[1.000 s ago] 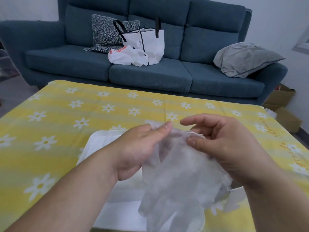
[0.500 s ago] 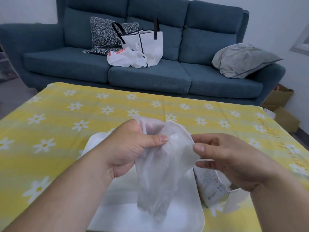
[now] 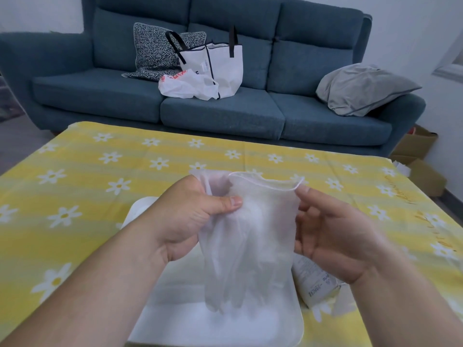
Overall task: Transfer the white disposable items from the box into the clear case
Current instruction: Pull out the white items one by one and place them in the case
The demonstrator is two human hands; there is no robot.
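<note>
Table: a yellow tablecloth [image 3: 82,196] printed with white daisies fills the foreground.
Sofa: a blue-grey sofa [image 3: 220,116] runs along the far side of the table.
Cushion: a black-and-white patterned cushion [image 3: 152,53] leans on the sofa's back, left of middle.
Plastic bag: a crumpled white plastic bag [image 3: 185,86] with red print lies on the sofa seat.
Left hand: the left hand [image 3: 190,219] is raised above the table, with its thumb and curled fingers pinching the left side of the cuff.
Clear case: a pale, round-cornered clear case [image 3: 180,319] lies on the cloth directly under both hands. The forearm hides its left edge.
Tote bag: a white tote bag [image 3: 220,66] with black handles stands behind the plastic bag.
Glove: a translucent white glove [image 3: 248,234] hangs in the air between the hands. Its cuff is up and spread wide, and its fingers dangle just above the case.
Box: a cream box [image 3: 313,279] with small print sits just beside the case's right edge, partly hidden by the right wrist.
Right hand: the right hand [image 3: 333,234] is motion-blurred. Its thumb tip is at the cuff's right corner and its fingers are curled behind the glove's edge, holding it.
Pillow: a grey pillow [image 3: 363,88] rests on the sofa's right end.
Cartons: brown cardboard cartons [image 3: 416,149] stand on the floor at far right.
</note>
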